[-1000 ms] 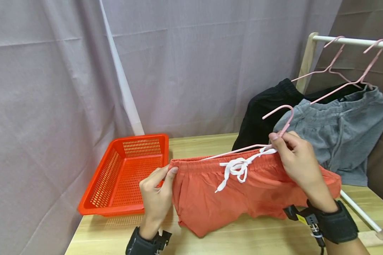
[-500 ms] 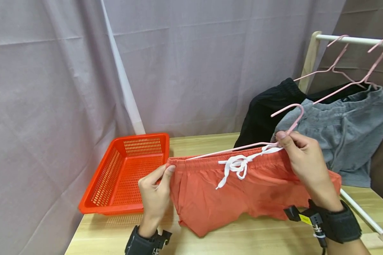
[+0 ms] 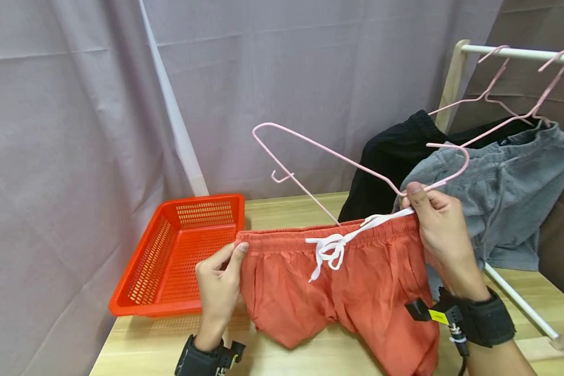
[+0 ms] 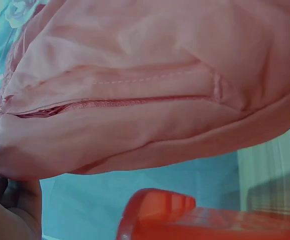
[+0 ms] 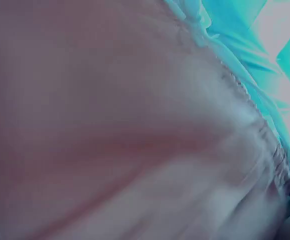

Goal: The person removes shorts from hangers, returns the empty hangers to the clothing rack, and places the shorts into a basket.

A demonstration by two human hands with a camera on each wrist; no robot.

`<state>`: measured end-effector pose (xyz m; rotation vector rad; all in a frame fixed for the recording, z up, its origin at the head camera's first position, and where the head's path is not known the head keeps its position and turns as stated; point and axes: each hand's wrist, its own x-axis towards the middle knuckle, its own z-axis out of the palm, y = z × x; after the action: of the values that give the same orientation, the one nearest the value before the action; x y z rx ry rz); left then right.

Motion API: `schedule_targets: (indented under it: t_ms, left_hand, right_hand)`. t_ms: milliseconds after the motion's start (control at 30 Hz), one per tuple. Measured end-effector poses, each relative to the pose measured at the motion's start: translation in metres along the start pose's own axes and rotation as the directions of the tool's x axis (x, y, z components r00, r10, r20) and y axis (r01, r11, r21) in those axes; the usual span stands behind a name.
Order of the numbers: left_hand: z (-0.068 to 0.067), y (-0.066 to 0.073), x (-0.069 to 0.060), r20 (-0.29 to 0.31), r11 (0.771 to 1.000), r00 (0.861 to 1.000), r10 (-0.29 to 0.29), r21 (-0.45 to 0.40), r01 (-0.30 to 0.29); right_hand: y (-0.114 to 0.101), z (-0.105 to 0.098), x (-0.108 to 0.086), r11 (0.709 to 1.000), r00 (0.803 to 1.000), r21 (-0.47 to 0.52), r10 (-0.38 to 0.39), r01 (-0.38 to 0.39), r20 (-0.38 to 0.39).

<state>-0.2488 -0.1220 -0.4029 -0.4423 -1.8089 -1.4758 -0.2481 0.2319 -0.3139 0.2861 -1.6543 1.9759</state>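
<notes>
Orange-red shorts (image 3: 291, 292) with a white drawstring (image 3: 331, 248) hang between both hands above the table. My left hand (image 3: 220, 287) pinches the left corner of the waistband. At the waistband's other side, my right hand (image 3: 444, 230) grips a pink hanger (image 3: 329, 150) near the base of its hook, with the drawstring end beside the thumb. One bar of the hanger runs down behind the waistband; its left end stands above the shorts. In the left wrist view the shorts (image 4: 135, 125) show a side pocket. Blurred fabric (image 5: 135, 100) fills most of the right wrist view.
A red basket (image 3: 117, 300) stands on the wooden table (image 3: 136, 350) at the left. On the right, a rack with a white rail (image 3: 521, 53) bears black shorts (image 3: 373, 162) and grey shorts (image 3: 517, 209) on pink hangers. Grey curtains (image 3: 301, 94) hang behind.
Most of the hanger has come up out of the waistband and is now visible above it. The shorts' right leg has dropped lower, and the left hand has shifted slightly left.
</notes>
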Motion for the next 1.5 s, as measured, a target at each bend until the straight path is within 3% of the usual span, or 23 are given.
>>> schedule_targets:
  t_ms: [267, 600, 800, 1067, 1333, 1500]
  left_hand:
    - [0.005, 0.007, 0.000, 0.021, 0.999, 0.999, 0.043, 0.027, -0.044]
    - [0.011, 0.011, -0.001, 0.108, 0.995, 0.991, 0.073, 0.061, -0.079]
    - [0.013, 0.009, -0.002, 0.116, 0.993, 0.991, 0.065, 0.087, -0.075]
    - [0.015, 0.006, -0.002, 0.121, 0.990, 0.992, 0.040, 0.131, -0.056]
    - [0.010, 0.004, -0.004, 0.094, 0.985, 0.996, -0.005, 0.174, -0.011]
    - [0.008, 0.004, -0.005, 0.115, 0.978, 0.993, -0.027, 0.207, 0.003]
  right_hand:
    - [-0.002, 0.005, 0.000, 1.000, 1.000, -0.008, -0.022, 0.022, 0.017]
    - [-0.008, 0.014, 0.002, 0.998, 0.997, -0.010, -0.058, 0.059, 0.060]
    - [-0.016, 0.012, 0.003, 0.997, 0.995, -0.006, -0.082, 0.082, 0.063]
    - [-0.026, 0.020, 0.010, 0.984, 0.988, 0.094, -0.152, 0.154, -0.030]
    - [-0.038, 0.025, 0.012, 0.975, 0.981, 0.102, -0.196, 0.196, -0.018]
    - [-0.044, 0.028, 0.016, 0.969, 0.976, 0.117, -0.216, 0.218, -0.025]
